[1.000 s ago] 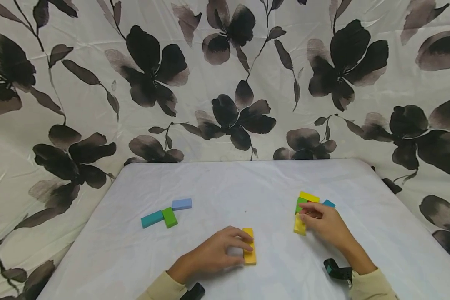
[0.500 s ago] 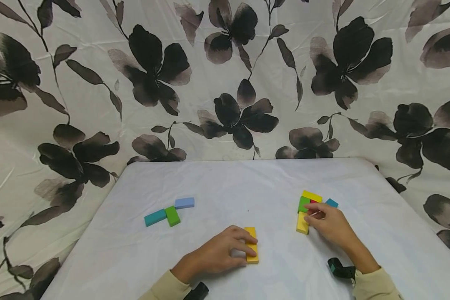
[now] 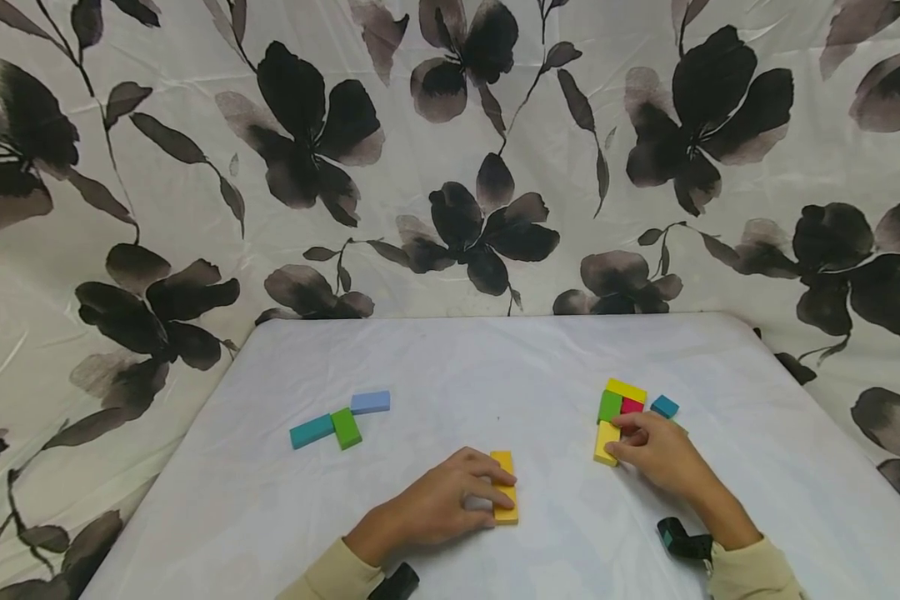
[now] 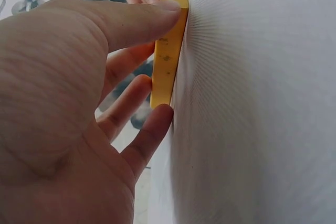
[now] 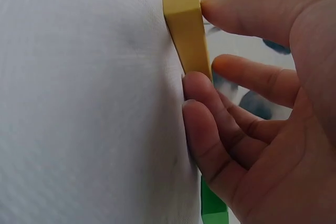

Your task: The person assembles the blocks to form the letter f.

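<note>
Lengthwise, orange block (image 4: 168, 66), yellow block (image 5: 187, 27) point forward; left hand (image 3: 442, 501), right hand (image 3: 657, 455) relaxed, touching 1 each

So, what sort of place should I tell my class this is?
Probably an indoor tabletop workspace, though the wider room is out of view: a white-covered table, a floral-patterned backdrop behind it, and small coloured blocks laid out on top.

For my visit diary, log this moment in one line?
left hand: touches orange block | right hand: touches yellow block | teal block: untouched, at left
</note>
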Tool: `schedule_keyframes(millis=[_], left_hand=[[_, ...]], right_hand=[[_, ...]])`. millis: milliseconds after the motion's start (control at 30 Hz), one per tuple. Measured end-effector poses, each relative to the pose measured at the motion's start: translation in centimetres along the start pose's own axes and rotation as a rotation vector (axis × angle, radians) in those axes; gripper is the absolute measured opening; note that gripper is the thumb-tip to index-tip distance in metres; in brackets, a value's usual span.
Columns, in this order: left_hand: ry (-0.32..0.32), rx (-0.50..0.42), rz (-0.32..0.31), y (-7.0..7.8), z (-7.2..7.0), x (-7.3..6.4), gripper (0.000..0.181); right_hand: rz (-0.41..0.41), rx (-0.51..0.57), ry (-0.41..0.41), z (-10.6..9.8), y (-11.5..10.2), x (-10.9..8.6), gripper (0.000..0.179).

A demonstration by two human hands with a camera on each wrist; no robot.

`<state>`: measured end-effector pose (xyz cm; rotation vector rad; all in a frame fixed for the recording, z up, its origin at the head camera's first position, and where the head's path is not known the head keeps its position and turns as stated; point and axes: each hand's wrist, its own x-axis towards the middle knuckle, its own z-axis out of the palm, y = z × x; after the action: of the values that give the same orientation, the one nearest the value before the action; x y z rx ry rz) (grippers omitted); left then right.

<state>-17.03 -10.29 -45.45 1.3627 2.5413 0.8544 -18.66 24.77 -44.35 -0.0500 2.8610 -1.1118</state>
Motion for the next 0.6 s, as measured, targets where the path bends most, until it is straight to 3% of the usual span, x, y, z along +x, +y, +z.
schedule_keyframes(millis=[400,600], left_hand=[[-0.002,-0.009,0.029,-0.06,-0.19,-0.11,0.027],[0.001,-0.003,0.033,-0.06,-0.23,-0.28,0.027]], right_hand=[[0.0,-0.01,-0.031,0.04,-0.17,0.05,0.059],[-0.039,-0.006,-0.015,0.25,-0.36,0.0,0.054]])
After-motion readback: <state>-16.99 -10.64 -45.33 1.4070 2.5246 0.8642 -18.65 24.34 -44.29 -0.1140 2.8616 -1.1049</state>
